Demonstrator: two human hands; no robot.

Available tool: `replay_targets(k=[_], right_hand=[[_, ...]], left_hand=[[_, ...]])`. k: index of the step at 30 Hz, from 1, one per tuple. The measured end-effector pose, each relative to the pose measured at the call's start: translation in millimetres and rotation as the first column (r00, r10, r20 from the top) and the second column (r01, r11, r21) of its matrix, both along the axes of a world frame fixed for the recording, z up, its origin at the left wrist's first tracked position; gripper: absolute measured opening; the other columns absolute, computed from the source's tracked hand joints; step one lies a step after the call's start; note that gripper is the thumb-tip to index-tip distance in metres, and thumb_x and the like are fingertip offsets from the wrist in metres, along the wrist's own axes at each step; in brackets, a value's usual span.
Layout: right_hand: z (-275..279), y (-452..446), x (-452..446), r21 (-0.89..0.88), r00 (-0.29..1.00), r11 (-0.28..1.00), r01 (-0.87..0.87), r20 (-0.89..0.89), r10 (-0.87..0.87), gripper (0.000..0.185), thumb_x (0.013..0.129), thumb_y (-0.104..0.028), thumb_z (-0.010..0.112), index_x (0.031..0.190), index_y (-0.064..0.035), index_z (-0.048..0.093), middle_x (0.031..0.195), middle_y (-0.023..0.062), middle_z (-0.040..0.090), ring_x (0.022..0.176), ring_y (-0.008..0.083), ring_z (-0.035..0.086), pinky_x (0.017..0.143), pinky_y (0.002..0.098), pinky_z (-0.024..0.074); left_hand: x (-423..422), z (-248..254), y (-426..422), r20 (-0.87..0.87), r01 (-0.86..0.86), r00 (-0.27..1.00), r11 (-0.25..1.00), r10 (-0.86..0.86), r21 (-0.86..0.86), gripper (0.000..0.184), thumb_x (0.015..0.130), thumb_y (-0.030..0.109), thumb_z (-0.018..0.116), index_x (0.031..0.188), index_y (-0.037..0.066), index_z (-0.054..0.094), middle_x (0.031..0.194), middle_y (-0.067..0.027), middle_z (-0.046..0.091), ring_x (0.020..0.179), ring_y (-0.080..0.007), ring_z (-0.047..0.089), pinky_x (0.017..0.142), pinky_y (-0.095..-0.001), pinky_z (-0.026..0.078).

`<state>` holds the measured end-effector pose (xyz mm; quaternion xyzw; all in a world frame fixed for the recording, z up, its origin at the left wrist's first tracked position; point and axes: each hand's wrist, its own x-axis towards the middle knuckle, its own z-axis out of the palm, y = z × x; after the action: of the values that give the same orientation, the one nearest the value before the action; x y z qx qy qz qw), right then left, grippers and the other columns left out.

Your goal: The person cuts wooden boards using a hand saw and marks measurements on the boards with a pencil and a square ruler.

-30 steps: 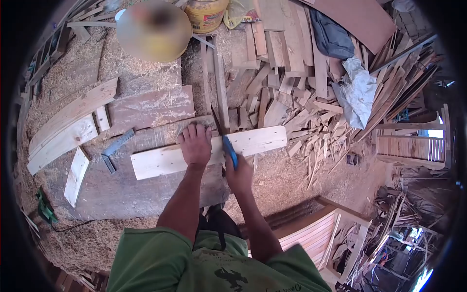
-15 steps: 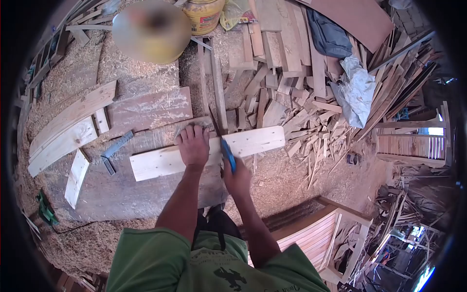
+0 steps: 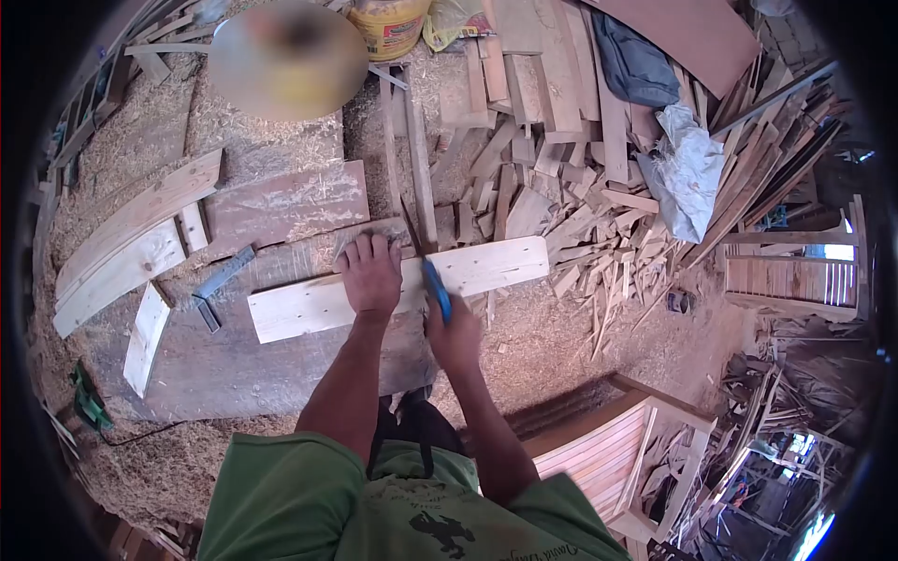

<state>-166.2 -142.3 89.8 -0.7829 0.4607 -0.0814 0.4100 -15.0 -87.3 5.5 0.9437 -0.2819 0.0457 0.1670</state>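
Note:
A pale wooden board (image 3: pixel 496 266) lies crosswise over the edge of a low work table, its right end sticking out past it. My left hand (image 3: pixel 371 276) presses on the board, fingers bent over its far edge. In my right hand (image 3: pixel 456 337), slightly blurred, is a handsaw (image 3: pixel 435 285) with a blue handle. Its narrow blade points away from me and crosses the board just right of my left hand. Whether the blade has cut into the wood is hard to make out.
On the table's left are a square with a bluish blade (image 3: pixel 229 269), a short board (image 3: pixel 147 338) and curved boards (image 3: pixel 140 229). A green power tool (image 3: pixel 89 397) sits at far left. Wood offcuts (image 3: pixel 599 243) pile up at right, near a slatted wooden piece (image 3: pixel 599 449). A yellow bucket (image 3: pixel 388 33) stands behind.
The right hand and saw have shifted slightly along the blade's line across the board. The left hand stays on the board; the whole view has moved a little.

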Motion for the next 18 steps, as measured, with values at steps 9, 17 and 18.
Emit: replay_targets(k=[9,17,18], right_hand=[[117,79,-152,0.119,0.992,0.985,0.123,-0.053,-0.117,0.035,0.104,-0.029,0.070,0.126,-0.0027,0.073,0.089,0.0224,0.077,0.086,0.0393,0.080,0.072,0.0478,0.0610],[-2,-6,11,-0.006,0.999,1.000,-0.020,0.042,0.020,0.027,0.104,-0.026,0.067,0.109,-0.0003,0.072,0.081,0.0253,0.073,0.077,0.0449,0.075,0.067,0.0517,0.0566],[2,-3,6,0.015,0.999,1.000,-0.004,0.045,0.004,0.026,0.104,-0.025,0.067,0.106,0.0006,0.073,0.081,0.0250,0.073,0.077,0.0448,0.075,0.069,0.0509,0.0564]], left_hand=[[3,2,-5,-0.004,-0.013,1.000,1.000,0.013,0.009,0.029,0.106,0.039,0.062,0.110,0.010,0.061,0.111,-0.0132,0.059,0.107,-0.0351,0.057,0.096,-0.0511,0.043],[-2,2,1,-0.030,-0.009,0.999,1.000,0.009,0.014,0.030,0.106,0.039,0.061,0.111,0.009,0.062,0.118,-0.0137,0.061,0.110,-0.0357,0.057,0.098,-0.0511,0.043],[-11,2,7,-0.023,0.007,1.000,1.000,-0.006,0.021,0.030,0.106,0.039,0.061,0.111,0.009,0.062,0.117,-0.0138,0.061,0.110,-0.0357,0.057,0.098,-0.0512,0.043]])
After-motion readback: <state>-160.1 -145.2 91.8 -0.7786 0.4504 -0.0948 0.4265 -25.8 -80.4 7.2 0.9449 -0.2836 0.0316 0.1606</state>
